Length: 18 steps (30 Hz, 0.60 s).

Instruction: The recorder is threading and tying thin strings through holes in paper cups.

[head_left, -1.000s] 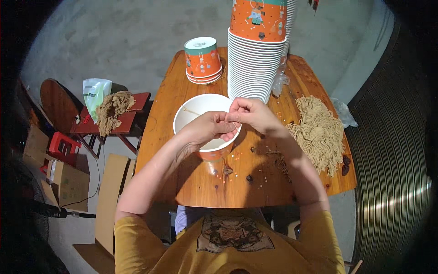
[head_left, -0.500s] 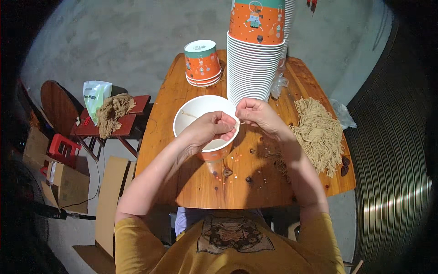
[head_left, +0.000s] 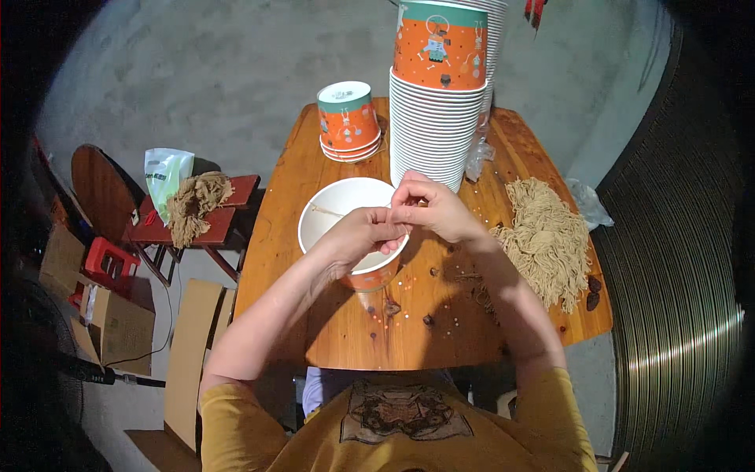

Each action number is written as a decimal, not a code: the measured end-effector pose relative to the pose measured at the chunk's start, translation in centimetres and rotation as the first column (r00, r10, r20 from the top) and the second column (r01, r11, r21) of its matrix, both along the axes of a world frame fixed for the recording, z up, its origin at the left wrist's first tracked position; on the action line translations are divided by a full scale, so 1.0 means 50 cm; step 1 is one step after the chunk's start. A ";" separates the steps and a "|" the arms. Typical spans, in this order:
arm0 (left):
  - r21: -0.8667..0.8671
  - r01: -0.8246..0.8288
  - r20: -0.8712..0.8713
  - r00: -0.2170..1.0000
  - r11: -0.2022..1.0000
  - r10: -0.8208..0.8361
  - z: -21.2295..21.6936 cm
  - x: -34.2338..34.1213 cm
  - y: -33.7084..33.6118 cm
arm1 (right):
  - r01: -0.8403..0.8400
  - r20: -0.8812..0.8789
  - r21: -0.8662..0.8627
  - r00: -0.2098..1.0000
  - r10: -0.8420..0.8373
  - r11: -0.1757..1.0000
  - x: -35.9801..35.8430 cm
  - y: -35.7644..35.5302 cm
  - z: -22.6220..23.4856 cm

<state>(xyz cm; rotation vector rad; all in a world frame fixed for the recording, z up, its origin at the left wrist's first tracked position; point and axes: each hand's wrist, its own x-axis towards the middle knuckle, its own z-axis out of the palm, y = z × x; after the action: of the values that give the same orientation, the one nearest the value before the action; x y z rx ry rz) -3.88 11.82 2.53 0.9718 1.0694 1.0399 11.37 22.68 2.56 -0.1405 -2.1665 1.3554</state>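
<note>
A white-lined paper bucket (head_left: 373, 278) with an orange outside stands upright on the table in front of me. Across its inside runs a thin tan cord (head_left: 326, 211), leading toward my hands. My left hand (head_left: 363, 237) is over the bucket's right half, thumb and fingers pinched together. Touching it at the right rim is my right hand (head_left: 432, 208), also closed in a pinch. Both appear to hold the cord's end, though the fingers mostly hide it. To the right lies a heap of tan cords (head_left: 548, 240).
Behind my right hand rises a tall stack of paper buckets (head_left: 436, 118). A shorter upside-down stack (head_left: 346, 126) stands at the back left of the wooden table (head_left: 346, 338). Small beads and dark bits are scattered near the front. More cord (head_left: 197, 206) hangs over a red bench (head_left: 244, 197).
My right hand has come in to the left and now meets my left hand. The light strand that showed between them is now mostly covered. The view has tilted slightly.
</note>
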 end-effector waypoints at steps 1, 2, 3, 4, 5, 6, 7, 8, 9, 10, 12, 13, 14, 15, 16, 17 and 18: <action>0.000 -0.002 0.001 1.000 1.000 0.002 -0.002 -0.001 0.000 | -0.002 0.001 0.000 1.000 0.002 1.000 0.001 -0.001 -0.001; 0.006 -0.030 0.008 1.000 1.000 0.030 -0.004 0.000 0.000 | -0.021 -0.026 0.075 0.999 0.023 0.997 0.003 -0.001 -0.002; 0.011 -0.057 0.016 0.998 0.998 0.057 -0.006 0.001 0.000 | -0.038 -0.050 0.150 0.998 0.046 0.988 0.004 -0.002 -0.003; 0.010 -0.058 0.018 0.998 0.998 0.057 -0.004 0.002 -0.002 | -0.038 -0.049 0.150 0.998 0.046 0.988 0.004 -0.001 -0.004; -0.005 -0.057 0.025 0.998 0.998 0.058 0.000 0.003 -0.004 | -0.023 -0.021 0.095 0.999 0.025 0.995 0.004 0.000 -0.007; -0.020 -0.057 0.032 0.998 0.998 0.058 0.004 0.005 -0.005 | -0.006 0.008 0.041 1.000 0.006 0.999 0.005 0.001 -0.009; -0.021 -0.055 0.033 0.998 0.998 0.055 0.005 0.007 -0.007 | -0.004 0.009 0.040 1.000 0.003 0.999 0.007 0.001 -0.010; -0.012 -0.066 0.011 0.998 0.998 0.067 0.007 0.008 -0.009 | -0.009 0.015 -0.044 1.000 0.010 0.999 0.008 0.001 -0.009; -0.004 -0.078 -0.011 0.997 0.997 0.078 0.008 0.008 -0.010 | -0.015 0.020 -0.127 1.000 0.017 0.992 0.010 0.000 -0.009; -0.003 -0.079 -0.010 0.997 0.997 0.079 0.007 0.008 -0.010 | -0.015 0.021 -0.127 1.000 0.018 0.992 0.012 0.001 -0.009; 0.016 -0.096 -0.016 0.995 0.995 0.097 0.005 0.007 -0.007 | 0.025 0.047 -0.081 0.999 -0.021 0.996 0.018 0.002 -0.009; 0.016 -0.097 -0.015 0.995 0.995 0.097 0.003 0.007 -0.006 | 0.025 0.048 -0.082 0.999 -0.021 0.996 0.018 0.000 -0.006; 0.024 -0.118 -0.042 0.992 0.993 0.119 0.002 0.007 -0.005 | 0.006 0.032 0.022 0.999 -0.006 1.000 0.019 -0.005 -0.001; 0.033 -0.139 -0.068 0.988 0.990 0.141 0.001 0.007 -0.004 | -0.012 0.017 0.125 1.000 0.010 0.992 0.020 -0.010 0.004; 0.032 -0.140 -0.068 0.988 0.990 0.142 -0.001 0.007 -0.004 | -0.013 0.017 0.124 1.000 0.011 0.992 0.018 -0.016 0.009; 0.044 -0.135 -0.072 0.988 0.990 0.137 -0.003 0.009 -0.002 | -0.010 0.023 0.144 1.000 0.007 0.989 0.017 -0.024 0.013; 0.057 -0.129 -0.076 0.988 0.990 0.134 -0.005 0.011 0.000 | -0.007 0.028 0.165 1.000 0.003 0.986 0.016 -0.028 0.015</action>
<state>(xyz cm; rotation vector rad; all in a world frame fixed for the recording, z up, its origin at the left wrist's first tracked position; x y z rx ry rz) -3.33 11.81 2.27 1.0017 1.1899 1.1494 12.18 21.27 3.32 -0.0899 -2.2926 1.1765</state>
